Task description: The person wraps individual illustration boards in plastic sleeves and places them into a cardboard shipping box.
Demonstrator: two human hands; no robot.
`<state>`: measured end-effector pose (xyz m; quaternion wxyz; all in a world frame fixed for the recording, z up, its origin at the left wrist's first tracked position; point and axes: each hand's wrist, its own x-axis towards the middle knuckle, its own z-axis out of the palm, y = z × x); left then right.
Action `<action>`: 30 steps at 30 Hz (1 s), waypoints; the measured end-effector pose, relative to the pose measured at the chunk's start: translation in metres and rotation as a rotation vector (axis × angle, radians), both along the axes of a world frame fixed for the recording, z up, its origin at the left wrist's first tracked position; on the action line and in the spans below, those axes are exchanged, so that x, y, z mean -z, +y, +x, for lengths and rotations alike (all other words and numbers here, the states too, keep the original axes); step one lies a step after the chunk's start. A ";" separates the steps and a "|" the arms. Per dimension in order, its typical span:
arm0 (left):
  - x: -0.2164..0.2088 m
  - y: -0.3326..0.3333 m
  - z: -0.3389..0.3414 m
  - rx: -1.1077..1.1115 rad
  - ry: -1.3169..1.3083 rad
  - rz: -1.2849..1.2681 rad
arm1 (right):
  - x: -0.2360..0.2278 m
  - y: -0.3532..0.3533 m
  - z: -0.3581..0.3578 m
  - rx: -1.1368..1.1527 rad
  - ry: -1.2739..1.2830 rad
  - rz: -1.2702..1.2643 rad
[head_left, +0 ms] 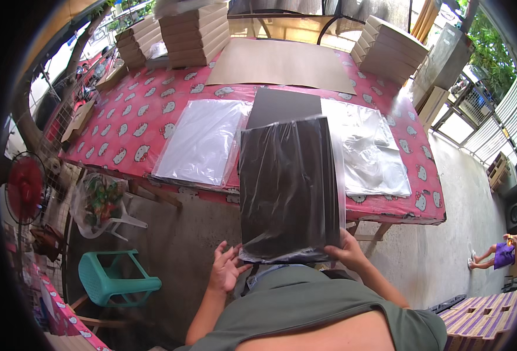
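Our right hand (347, 251) grips the lower right corner of a flat rectangular packet (284, 187), black sheets in glossy, creased clear plastic; our left hand (228, 269), fingers loosely spread, is at its lower left corner, contact unclear. Beyond our hands, the pink bench (135, 126), patterned with white cat faces, bears two whitish plastic piles (203, 140), one brown cardboard sheet (279, 64) and three box stacks (194, 35).

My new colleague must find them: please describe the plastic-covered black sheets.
Find the pink-covered table. At its near edge are the black sheets, the left hand and right hand at their lower corners. The black sheet behind lies on the table; only these are held.
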<state>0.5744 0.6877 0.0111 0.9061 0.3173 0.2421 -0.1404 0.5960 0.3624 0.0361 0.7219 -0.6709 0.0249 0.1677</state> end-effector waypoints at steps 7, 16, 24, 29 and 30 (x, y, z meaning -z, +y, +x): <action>-0.024 -0.038 0.093 -0.202 -0.358 0.773 | -0.008 -0.002 0.078 0.164 -0.557 -0.274; 0.004 -0.036 0.217 -0.385 -0.773 1.212 | 0.020 0.004 0.179 0.305 -0.643 -0.416; 0.031 -0.032 0.206 -0.289 -0.663 1.224 | 0.025 0.008 0.174 0.382 -0.671 -0.620; 0.035 -0.009 0.190 -0.446 -0.648 0.055 | -0.011 0.060 0.159 0.374 -0.760 -0.484; 0.030 -0.008 0.184 -0.426 -0.593 -0.065 | -0.009 0.069 0.159 0.361 -0.782 -0.473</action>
